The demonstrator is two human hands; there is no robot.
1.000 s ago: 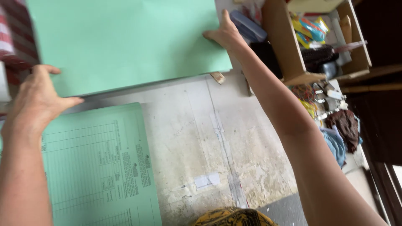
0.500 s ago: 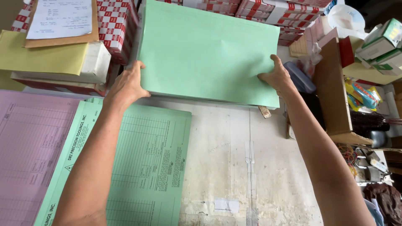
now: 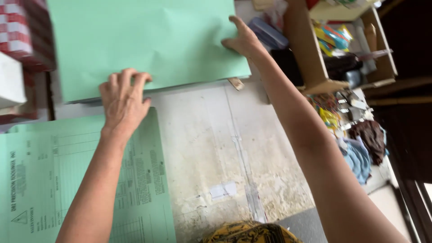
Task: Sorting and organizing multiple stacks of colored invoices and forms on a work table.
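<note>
Both hands grip the plain mint-green paper stack (image 3: pixel 144 40) — left hand (image 3: pixel 123 101) pressing its near edge, right hand (image 3: pixel 243 40) pinching its right edge — resting on the worn white desk (image 3: pixel 211 148), beyond the printed green form sheet (image 3: pixel 54 180), not yet lifted clear.

plain mint-green paper stack (image 3: pixel 148 42), green printed form (image 3: pixel 45 180) (dark lettering), red-and-white checked boxes (image 3: pixel 18 31)

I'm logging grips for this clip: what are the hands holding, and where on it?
Both hold the plain green paper stack: the left hand presses its near edge, the right hand grips its right edge.
</note>
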